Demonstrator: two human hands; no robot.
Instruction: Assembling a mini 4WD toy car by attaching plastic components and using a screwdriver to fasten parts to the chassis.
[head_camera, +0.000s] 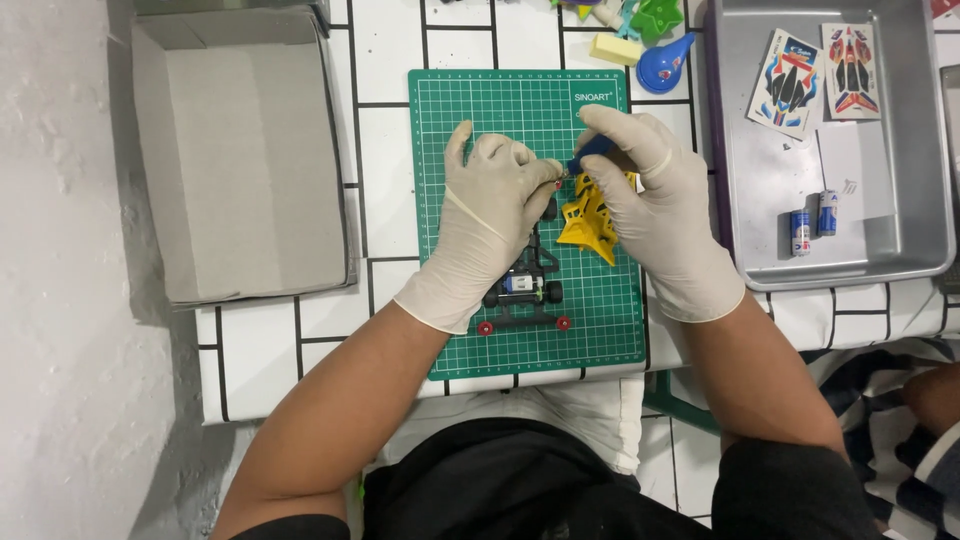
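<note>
Both my hands wear pale latex gloves and meet over a green cutting mat (600, 330). My left hand (490, 215) pinches a tiny red part at its fingertips and rests over the front of a black toy car chassis (524, 292) with red rollers. My right hand (650, 200) grips a blue-handled screwdriver (592, 150), its tip pointing at that red part. A yellow toy car body shell (587, 222) lies on the mat under my right hand, partly hidden.
An open cardboard box (240, 150) sits at the left. A metal tray (800, 190) at the right holds two sticker sheets (815, 65) and two batteries (812, 222). Coloured plastic pieces (640, 35) lie beyond the mat. The table edge runs just below the mat.
</note>
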